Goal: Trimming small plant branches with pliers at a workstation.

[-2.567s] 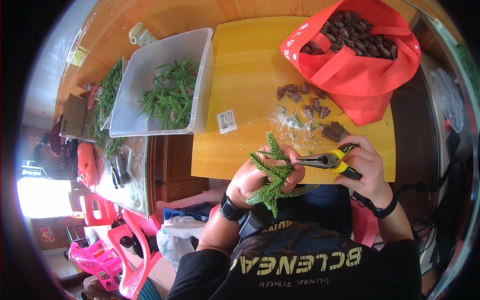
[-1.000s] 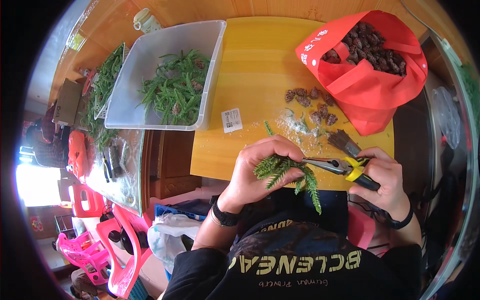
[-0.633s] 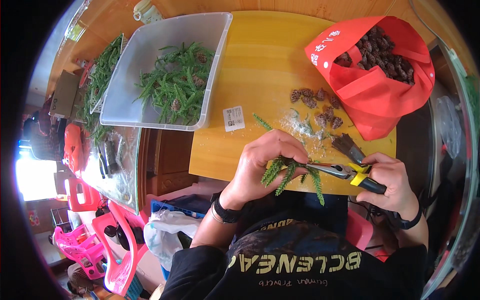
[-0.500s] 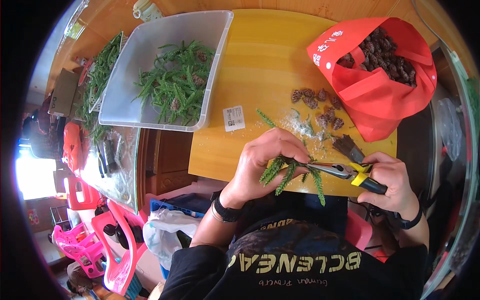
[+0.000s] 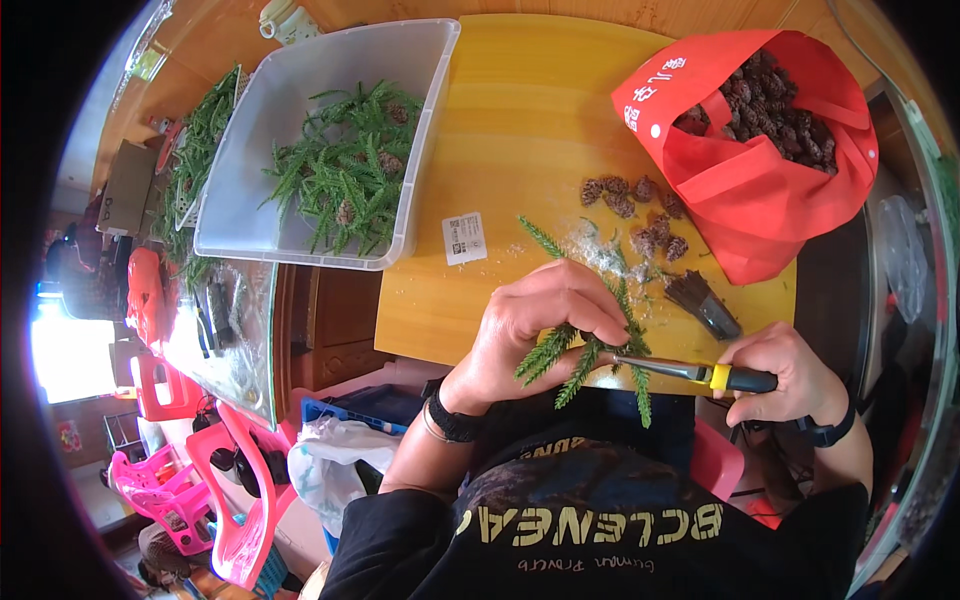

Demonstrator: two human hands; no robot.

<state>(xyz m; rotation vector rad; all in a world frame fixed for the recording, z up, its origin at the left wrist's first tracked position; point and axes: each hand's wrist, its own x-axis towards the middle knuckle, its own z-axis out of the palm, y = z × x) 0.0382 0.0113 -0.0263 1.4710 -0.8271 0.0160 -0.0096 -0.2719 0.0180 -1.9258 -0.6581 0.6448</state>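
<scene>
Above the table's near edge, my left hand (image 5: pixel 545 325) pinches a green artificial pine sprig (image 5: pixel 580 375), its needled tips spreading below and above the fingers. From the right, my right hand (image 5: pixel 783 368) grips long-nose pliers (image 5: pixel 690 370) by their yellow and black handles. The pliers' jaws reach in among the sprig's stems, close to the left fingertips; what the tips touch is hidden by needles. Just beyond the hands lie white crumbs (image 5: pixel 600 250), several loose brown pine cones (image 5: pixel 652 235) and a dark bundle of thin wire-like stems (image 5: pixel 703 305).
A translucent plastic bin (image 5: pixel 225 225) holding pine sprigs with cones stands at the left of the yellow table (image 5: pixel 520 100). A red bag (image 5: pixel 740 225) full of pine cones sits at the right. A white label (image 5: pixel 464 238) lies near the bin. Pink chairs (image 5: pixel 245 480) stand at lower left.
My right hand has moved slightly down and right, and the pliers have turned flatter, their handles closer together. The sprig has shifted a little in my left fingers.
</scene>
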